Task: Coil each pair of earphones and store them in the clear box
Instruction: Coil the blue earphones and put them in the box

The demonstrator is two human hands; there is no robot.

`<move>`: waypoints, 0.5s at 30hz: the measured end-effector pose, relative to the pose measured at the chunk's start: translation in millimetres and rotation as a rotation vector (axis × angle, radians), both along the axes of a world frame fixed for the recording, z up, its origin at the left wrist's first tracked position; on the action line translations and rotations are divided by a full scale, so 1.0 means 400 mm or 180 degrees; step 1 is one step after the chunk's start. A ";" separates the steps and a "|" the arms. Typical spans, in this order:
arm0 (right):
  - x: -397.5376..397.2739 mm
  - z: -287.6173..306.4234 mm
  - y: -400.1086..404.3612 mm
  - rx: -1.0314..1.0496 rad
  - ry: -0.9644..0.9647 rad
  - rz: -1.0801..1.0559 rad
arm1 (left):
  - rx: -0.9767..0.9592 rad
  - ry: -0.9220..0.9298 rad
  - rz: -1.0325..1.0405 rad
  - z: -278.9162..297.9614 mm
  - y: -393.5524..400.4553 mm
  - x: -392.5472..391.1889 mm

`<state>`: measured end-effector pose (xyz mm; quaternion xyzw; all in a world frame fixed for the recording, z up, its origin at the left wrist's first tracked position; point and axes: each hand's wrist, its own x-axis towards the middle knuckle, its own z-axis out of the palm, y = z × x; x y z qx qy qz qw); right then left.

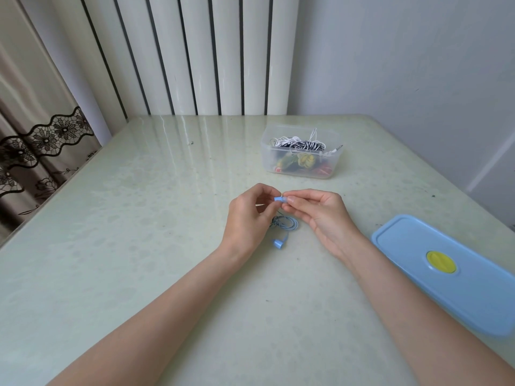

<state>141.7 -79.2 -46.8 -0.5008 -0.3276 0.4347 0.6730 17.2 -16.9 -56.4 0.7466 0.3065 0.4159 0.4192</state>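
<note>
hands: left hand (246, 215) and right hand (320, 211) both pinch blue earphones (278, 200)
risk: loose coil (287, 222) may unravel before clear box (301, 154)

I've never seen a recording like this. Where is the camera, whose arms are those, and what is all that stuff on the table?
There is no machine here: the camera sits on a person's head and looks down, so you see their own two bare arms. The left hand and right hand meet above the table, both pinching the blue earphones by one small end piece. The coiled cord hangs below that grip, and a second earbud dangles lower. Farther back stands the clear box, already holding other earphones: white and black-and-white striped cords on top, more colourful ones below. At the right lies a blue lid with a yellow button, apart from the box.
</note>
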 end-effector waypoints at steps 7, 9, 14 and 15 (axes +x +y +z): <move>0.013 0.004 0.001 -0.0046 0.0310 0.0150 | -0.0038 -0.0044 -0.0289 0.006 0.007 -0.007; 0.014 0.005 0.001 -0.0051 0.0417 0.0195 | -0.0311 -0.0179 -0.0366 0.007 0.011 -0.006; 0.012 0.003 0.001 -0.0048 0.0343 0.0196 | -0.0956 -0.0416 -0.0489 0.003 0.012 0.000; 0.011 0.003 0.001 -0.0043 0.0310 0.0182 | -0.0985 -0.0429 -0.0445 0.002 0.011 0.002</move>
